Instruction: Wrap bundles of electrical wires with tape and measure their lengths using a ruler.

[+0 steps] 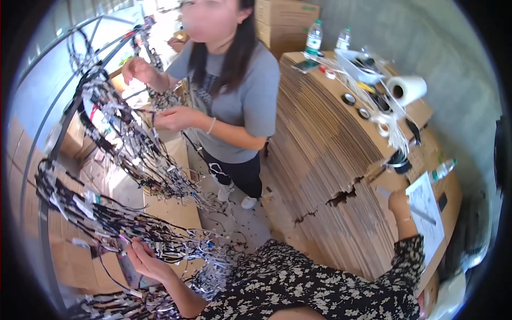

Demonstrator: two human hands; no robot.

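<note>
My left hand (pixel 143 260) is at the lower left, its fingers closed at a thin cable (pixel 125 238) with a pinkish part. The cable is among a thick hanging bundle of wire harnesses (pixel 80 205), mostly black and grey with white tags. My right hand (pixel 399 205) rests at the right on the cardboard stack, by the left edge of a printed paper sheet (pixel 422 205). Its fingers are too small and partly hidden to make out. A dark grey strip (pixel 423 214) lies across the sheet.
Opposite me a person (pixel 226 101) in a grey T-shirt handles another harness bundle (pixel 125 130) on the metal rack (pixel 40 138). Flattened cardboard (pixel 314 154) is stacked high, carrying tape rolls (pixel 349 99), a white film roll (pixel 410 89), cable ties (pixel 396 133) and bottles (pixel 314 37).
</note>
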